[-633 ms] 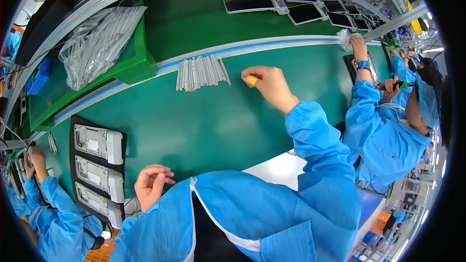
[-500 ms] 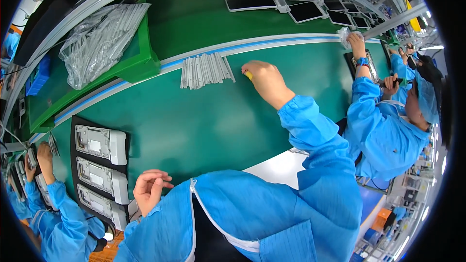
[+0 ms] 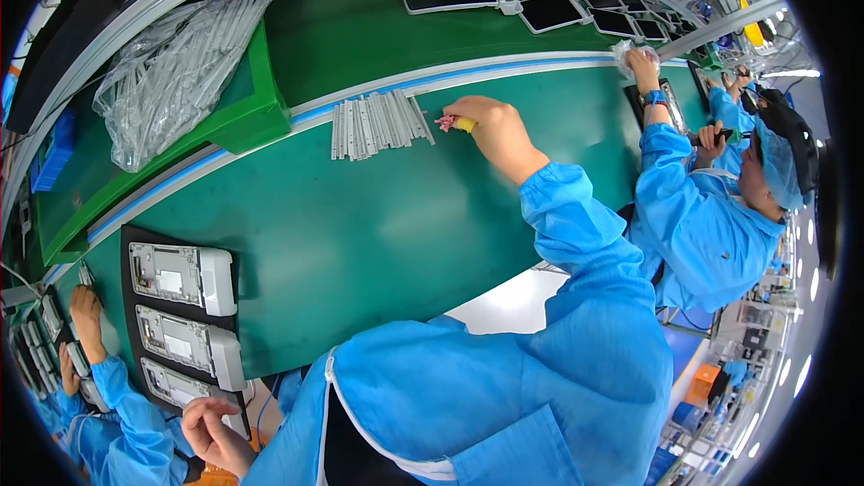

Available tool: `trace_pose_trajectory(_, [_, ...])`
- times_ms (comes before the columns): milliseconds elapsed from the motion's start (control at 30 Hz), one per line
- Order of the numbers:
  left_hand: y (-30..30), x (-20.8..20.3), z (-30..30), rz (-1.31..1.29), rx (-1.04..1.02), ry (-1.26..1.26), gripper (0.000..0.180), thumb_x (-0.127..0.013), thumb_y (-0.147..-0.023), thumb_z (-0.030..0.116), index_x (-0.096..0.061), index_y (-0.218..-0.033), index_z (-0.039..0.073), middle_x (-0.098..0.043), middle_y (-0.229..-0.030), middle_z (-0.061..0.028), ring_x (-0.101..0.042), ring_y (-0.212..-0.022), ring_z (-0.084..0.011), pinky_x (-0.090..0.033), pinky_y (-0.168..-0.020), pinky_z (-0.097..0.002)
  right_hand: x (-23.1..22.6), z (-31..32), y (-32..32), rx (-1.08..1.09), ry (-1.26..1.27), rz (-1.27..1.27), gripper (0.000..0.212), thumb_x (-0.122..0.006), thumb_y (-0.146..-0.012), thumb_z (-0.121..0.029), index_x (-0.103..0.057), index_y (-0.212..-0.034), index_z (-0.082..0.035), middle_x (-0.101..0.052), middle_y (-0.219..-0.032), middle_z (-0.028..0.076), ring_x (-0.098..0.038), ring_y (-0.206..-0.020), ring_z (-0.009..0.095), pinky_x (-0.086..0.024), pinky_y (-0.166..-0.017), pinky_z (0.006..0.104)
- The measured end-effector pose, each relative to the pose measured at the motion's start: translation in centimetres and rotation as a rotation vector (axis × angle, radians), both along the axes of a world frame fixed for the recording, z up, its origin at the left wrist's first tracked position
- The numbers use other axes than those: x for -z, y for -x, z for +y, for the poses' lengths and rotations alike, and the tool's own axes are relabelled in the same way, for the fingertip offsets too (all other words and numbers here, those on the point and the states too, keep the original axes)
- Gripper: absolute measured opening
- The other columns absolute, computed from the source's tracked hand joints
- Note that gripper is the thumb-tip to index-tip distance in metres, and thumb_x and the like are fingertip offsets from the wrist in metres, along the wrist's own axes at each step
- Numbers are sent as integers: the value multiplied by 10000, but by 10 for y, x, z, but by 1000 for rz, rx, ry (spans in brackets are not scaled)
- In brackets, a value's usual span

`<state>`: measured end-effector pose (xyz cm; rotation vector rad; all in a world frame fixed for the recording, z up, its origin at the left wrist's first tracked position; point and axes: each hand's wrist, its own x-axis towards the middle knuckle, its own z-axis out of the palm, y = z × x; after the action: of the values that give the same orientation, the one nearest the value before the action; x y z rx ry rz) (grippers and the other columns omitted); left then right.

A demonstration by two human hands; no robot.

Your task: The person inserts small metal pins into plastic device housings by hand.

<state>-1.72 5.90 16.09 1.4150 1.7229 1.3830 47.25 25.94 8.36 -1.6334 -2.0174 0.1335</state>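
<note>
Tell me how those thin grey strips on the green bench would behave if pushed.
The grey strips look fairly stiff, since they lie straight. They would probably slide apart when pushed: they lie side by side, ends uneven, with no band in view. Each is likely light, being so narrow.

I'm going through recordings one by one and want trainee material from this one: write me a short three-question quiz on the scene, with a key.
1. How many grey-and-white rectangular device housings lie on the flat black mat?
2. Which is nearest the camera wearer's blue-sleeved right hand: a) the clear plastic bag, b) the row of thin grey strips, c) the housings?
3. True or false: the wearer's bare left hand touches the strips.

Key: 1. Three. 2. b. 3. False; the left hand is at the lower left, apart from them.
</note>
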Motion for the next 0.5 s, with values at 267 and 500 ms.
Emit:
trace_pose_trajectory(267, [88,17,-39,186,-509,-24,221,-530,-951,149,-575,-1115,7,-619,-953,-62,-516,-716,-60,-418,-601,-185,16,2,-13,351,209,660,181,-617,-807,31,-698,-956,-33,-685,-866,99,-654,-719,171,-533,-630,273])
trace_pose_trajectory(500, [178,58,-125,135,-806,186,469,-552,-912,271,-463,-1299,22,-506,-1269,-131,-487,-1147,-230,-409,-937,-341,19,1,-35,436,-32,946,158,-617,-845,-11,-678,-990,-4,-666,-910,97,-650,-725,186,-542,-630,276])
